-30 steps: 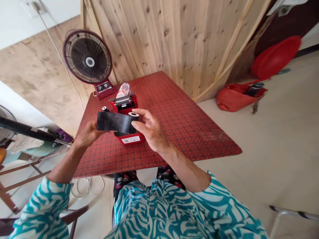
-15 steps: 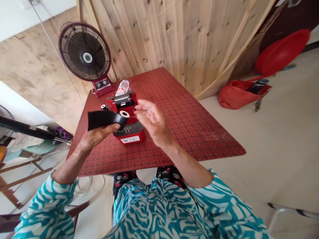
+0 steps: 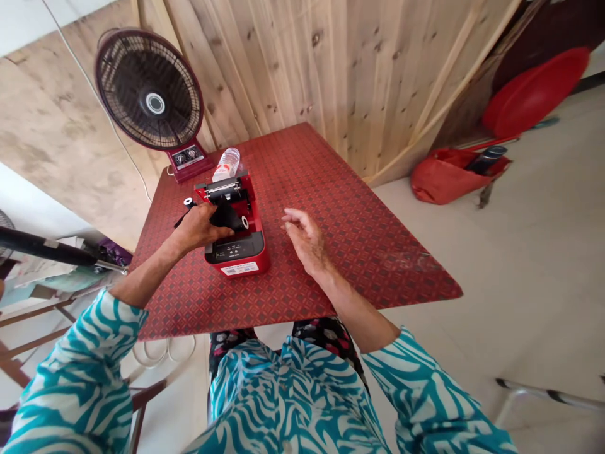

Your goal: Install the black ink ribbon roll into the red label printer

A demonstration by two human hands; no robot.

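My left hand (image 3: 198, 225) grips a black ribbon roll (image 3: 227, 216) with a white core end, lowered into the open body of a red and black label printer (image 3: 240, 257). Its thumb lies along the roll's near side; the other fingers are partly hidden. The printer's lid is raised at the back. To the right of the printer, my right hand (image 3: 307, 241) is over the table with bent fingers slightly apart, holding nothing. A small black spool with a white end (image 3: 189, 202) lies beyond my left hand, left of the printer.
The red patterned table (image 3: 350, 252) carries a clear plastic bottle (image 3: 227, 164) behind the printer and a dark red fan (image 3: 154, 94) at the back left. Wood planks (image 3: 302, 63) stand behind. On the floor at right is a red bag (image 3: 437, 180).
My left hand has carried the ribbon roll from above the printer down into its open body. My right hand has drawn away to the right and lower, off the printer's side.
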